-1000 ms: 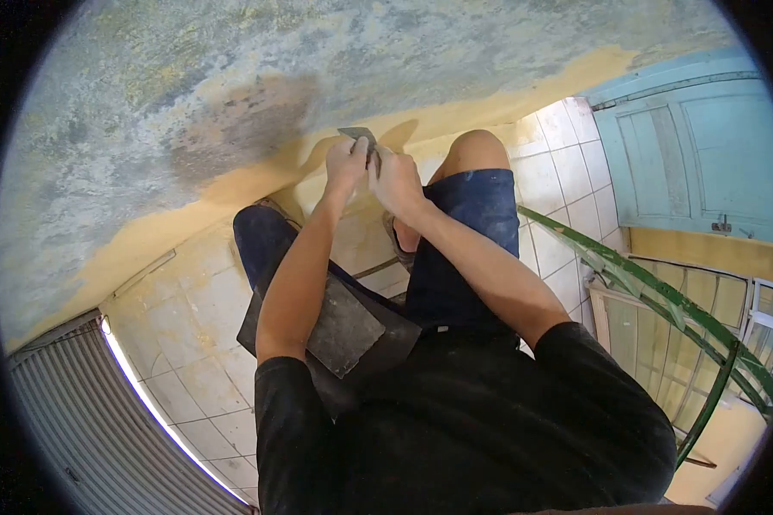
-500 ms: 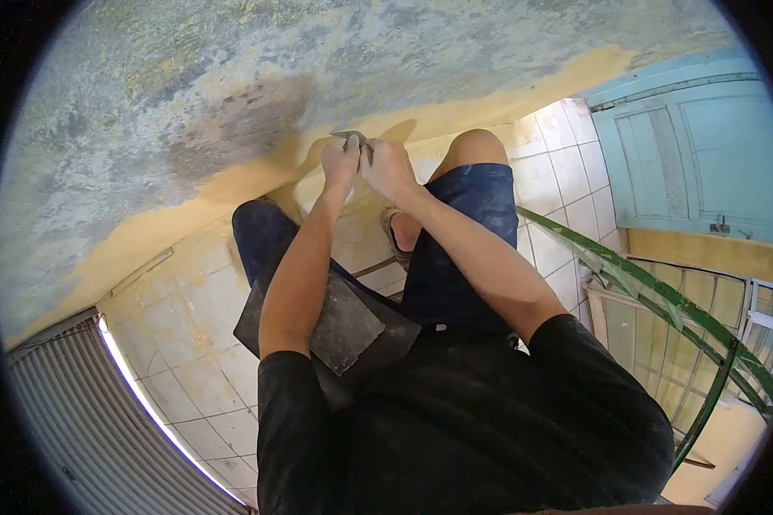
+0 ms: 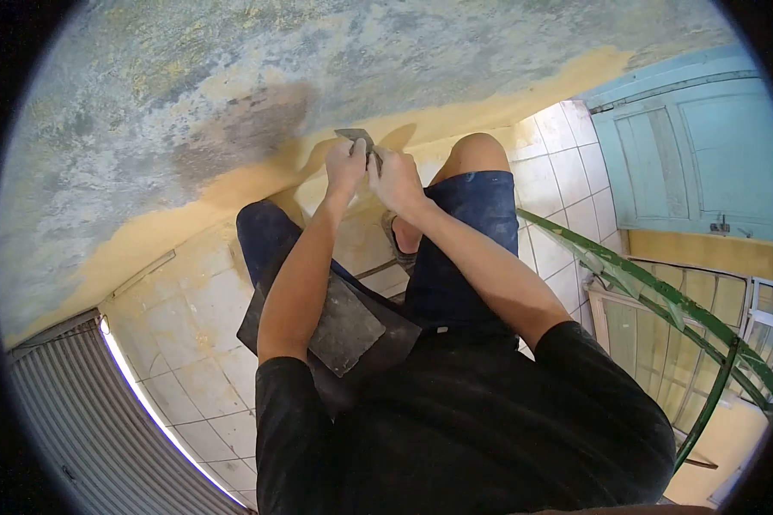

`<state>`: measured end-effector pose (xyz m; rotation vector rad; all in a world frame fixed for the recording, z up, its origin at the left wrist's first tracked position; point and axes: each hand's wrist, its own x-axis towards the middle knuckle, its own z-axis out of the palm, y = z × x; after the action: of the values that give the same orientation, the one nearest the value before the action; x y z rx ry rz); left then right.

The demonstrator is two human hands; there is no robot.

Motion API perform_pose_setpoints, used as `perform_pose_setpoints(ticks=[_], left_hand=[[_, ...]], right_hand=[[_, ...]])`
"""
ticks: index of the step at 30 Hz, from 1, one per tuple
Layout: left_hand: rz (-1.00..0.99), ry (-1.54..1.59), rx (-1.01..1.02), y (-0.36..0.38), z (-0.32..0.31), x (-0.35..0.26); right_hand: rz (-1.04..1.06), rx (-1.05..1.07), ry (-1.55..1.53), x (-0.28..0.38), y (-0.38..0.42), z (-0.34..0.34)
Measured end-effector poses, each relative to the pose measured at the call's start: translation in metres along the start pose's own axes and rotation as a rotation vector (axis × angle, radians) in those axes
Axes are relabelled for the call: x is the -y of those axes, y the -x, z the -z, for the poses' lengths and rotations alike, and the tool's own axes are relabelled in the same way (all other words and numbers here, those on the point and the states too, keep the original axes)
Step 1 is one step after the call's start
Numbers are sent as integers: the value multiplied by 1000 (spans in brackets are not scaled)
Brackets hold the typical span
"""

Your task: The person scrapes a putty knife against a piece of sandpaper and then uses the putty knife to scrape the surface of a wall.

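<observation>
My left hand [image 3: 346, 165] and my right hand [image 3: 395, 180] are close together in front of the lower wall, both closed around a small grey scraper-like tool [image 3: 358, 137]. Its flat blade shows above my fingers, near the yellow strip of the wall [image 3: 464, 113]. Grey, patchy plaster [image 3: 258, 112] covers the wall above that strip, with a darker brownish patch left of my hands. Dark grey sheets of sandpaper-like material [image 3: 348, 330] lie on my lap, partly under my left forearm.
White floor tiles [image 3: 202, 378] spread below the wall. A corrugated shutter [image 3: 86, 412] is at lower left. On the right are a green curved metal rail [image 3: 661, 300], a metal-framed grille [image 3: 687, 335] and a light blue door [image 3: 696, 154]. My knees are bent beside my hands.
Both hands and the tool have shifted slightly right, and the right hand has tilted a little. The hold on the tool remains.
</observation>
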<state>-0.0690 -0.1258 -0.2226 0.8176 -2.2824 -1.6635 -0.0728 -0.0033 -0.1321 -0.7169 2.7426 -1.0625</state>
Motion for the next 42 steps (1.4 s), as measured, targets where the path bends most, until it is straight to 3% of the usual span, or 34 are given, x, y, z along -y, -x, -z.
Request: perform_pose_setpoints(ticks=[9, 11, 14, 17, 20, 23, 26, 30, 32, 36, 38, 42], left_hand=[[42, 135, -42, -2, -4, 18], [-170, -71, -34, 0, 4, 11], [-12, 18, 26, 1, 7, 9], [27, 21, -3, -1, 3, 11], [-104, -51, -31, 6, 6, -1], [-121, -62, 8, 6, 11, -7], [9, 7, -18, 1, 5, 13], [-10, 21, -29, -3, 2, 14], [-133, -78, 25, 6, 9, -9], [-45, -30, 86, 0, 7, -2], [57, 29, -6, -4, -1, 11], [4, 36, -2, 6, 5, -10]], right_hand=[[-26, 48, 38, -1, -1, -8], [-22, 5, 1, 6, -1, -6], [-63, -1, -16, -1, 1, -13], [-17, 62, 40, -7, -6, -14], [38, 20, 24, -1, -4, -5], [-53, 9, -34, 2, 3, -5], [13, 13, 12, -6, -5, -16], [-22, 35, 36, 1, -1, -6], [-34, -10, 13, 6, -1, 1], [-11, -5, 17, -2, -2, -10], [49, -5, 55, -9, -10, -14], [4, 6, 46, -2, 0, 1]])
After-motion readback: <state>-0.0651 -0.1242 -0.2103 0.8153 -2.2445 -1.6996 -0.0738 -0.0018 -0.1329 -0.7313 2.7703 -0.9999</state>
